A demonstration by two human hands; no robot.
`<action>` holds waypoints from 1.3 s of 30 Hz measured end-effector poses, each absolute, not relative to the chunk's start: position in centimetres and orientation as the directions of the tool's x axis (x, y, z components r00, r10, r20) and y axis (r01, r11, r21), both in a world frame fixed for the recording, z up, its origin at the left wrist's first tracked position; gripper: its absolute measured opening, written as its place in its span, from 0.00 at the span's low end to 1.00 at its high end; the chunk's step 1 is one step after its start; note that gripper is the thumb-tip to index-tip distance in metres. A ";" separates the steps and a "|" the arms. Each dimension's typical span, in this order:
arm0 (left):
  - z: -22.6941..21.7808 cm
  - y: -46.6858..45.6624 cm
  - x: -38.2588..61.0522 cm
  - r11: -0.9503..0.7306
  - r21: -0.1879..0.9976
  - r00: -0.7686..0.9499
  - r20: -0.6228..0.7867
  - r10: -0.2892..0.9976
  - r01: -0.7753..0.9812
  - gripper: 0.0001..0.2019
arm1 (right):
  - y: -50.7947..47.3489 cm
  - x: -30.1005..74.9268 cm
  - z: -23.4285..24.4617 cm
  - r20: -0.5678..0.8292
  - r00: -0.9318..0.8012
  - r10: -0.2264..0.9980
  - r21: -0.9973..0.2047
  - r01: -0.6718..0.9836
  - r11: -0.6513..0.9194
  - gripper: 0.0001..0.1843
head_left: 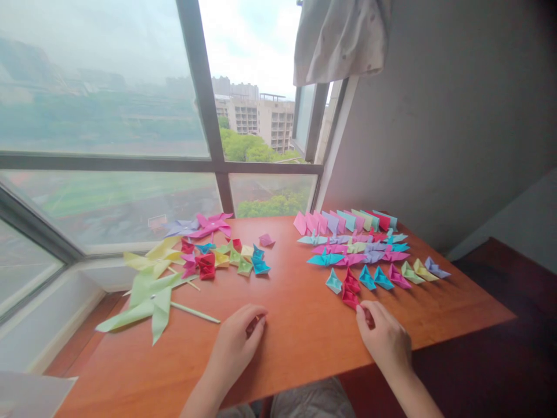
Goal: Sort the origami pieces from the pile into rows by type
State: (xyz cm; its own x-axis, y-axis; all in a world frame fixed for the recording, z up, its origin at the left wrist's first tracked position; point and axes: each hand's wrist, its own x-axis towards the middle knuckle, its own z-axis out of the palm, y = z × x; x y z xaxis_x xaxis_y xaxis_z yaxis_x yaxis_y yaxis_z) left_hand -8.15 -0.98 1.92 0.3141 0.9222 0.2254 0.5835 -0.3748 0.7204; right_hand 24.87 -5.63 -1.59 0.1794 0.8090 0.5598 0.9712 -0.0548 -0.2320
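Observation:
My right hand (385,332) pinches the near end of a red paper boat (349,297) between thumb and fingers. Just behind it sits another red paper boat (351,281), so close that I cannot tell whether the two touch. A pale blue paper boat (333,281) lies to their left, and several more, such as a blue one (383,278), line up to the right. My left hand (243,334) rests on the wooden table (300,325) with its fingers curled in; nothing shows in them.
Behind the boats are rows of folded paper cranes (328,259) and folded paper pieces (347,220). At left lie paper pinwheels, including a light green pinwheel (152,297), beside a cluster of small folded paper shapes (206,266). A window (220,165) and wall (418,128) bound the table.

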 end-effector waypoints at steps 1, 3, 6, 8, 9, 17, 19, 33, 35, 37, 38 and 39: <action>2.0 -1.0 -8.1 -0.376 0.719 0.314 0.227 0.922 0.584 0.09 | -5.6 24.8 -1.6 0.559 0.181 0.809 -0.231 0.971 -0.058 0.14; 2.0 -0.9 -8.1 -0.378 0.717 0.314 0.230 0.921 0.586 0.09 | -5.5 24.8 -1.5 0.558 0.180 0.810 -0.226 0.972 -0.060 0.14; 1.9 -0.8 -8.1 -0.381 0.714 0.319 0.229 0.920 0.587 0.09 | -5.4 24.6 -1.4 0.572 0.164 0.804 -0.210 0.976 -0.049 0.15; 1.7 -0.8 -8.1 -0.382 0.714 0.318 0.231 0.919 0.587 0.09 | -5.3 24.6 -1.3 0.590 0.144 0.795 -0.195 0.980 -0.033 0.15; 1.7 -0.8 -8.2 -0.383 0.713 0.317 0.232 0.919 0.587 0.09 | -5.3 24.5 -1.3 0.597 0.135 0.791 -0.187 0.982 -0.026 0.16; 1.9 -1.0 -8.3 -0.375 0.709 0.317 0.221 0.922 0.598 0.09 | -5.0 24.6 -1.6 0.574 0.135 0.808 -0.202 0.979 -0.020 0.15; 1.9 -1.0 -8.3 -0.378 0.706 0.322 0.220 0.921 0.598 0.09 | -5.0 24.6 -1.6 0.574 0.139 0.807 -0.204 0.979 -0.024 0.15; 2.2 -0.9 -8.1 -0.376 0.709 0.313 0.226 0.922 0.596 0.09 | -4.7 24.3 -1.1 0.549 0.164 0.820 -0.218 0.975 -0.049 0.17; 2.2 -0.9 -8.1 -0.376 0.703 0.317 0.221 0.922 0.604 0.09 | -4.7 24.3 -1.1 0.553 0.157 0.818 -0.211 0.976 -0.044 0.18; 2.2 -0.9 -8.2 -0.372 0.698 0.317 0.215 0.924 0.612 0.09 | -4.6 24.3 -1.1 0.552 0.151 0.820 -0.210 0.977 -0.039 0.19; 2.2 -0.9 -8.2 -0.371 0.697 0.316 0.213 0.924 0.613 0.09 | -4.5 24.3 -1.2 0.549 0.150 0.822 -0.213 0.976 -0.036 0.19; 2.2 -0.9 -8.2 -0.370 0.698 0.316 0.213 0.924 0.613 0.09 | -4.5 24.3 -1.2 0.544 0.153 0.825 -0.220 0.975 -0.036 0.19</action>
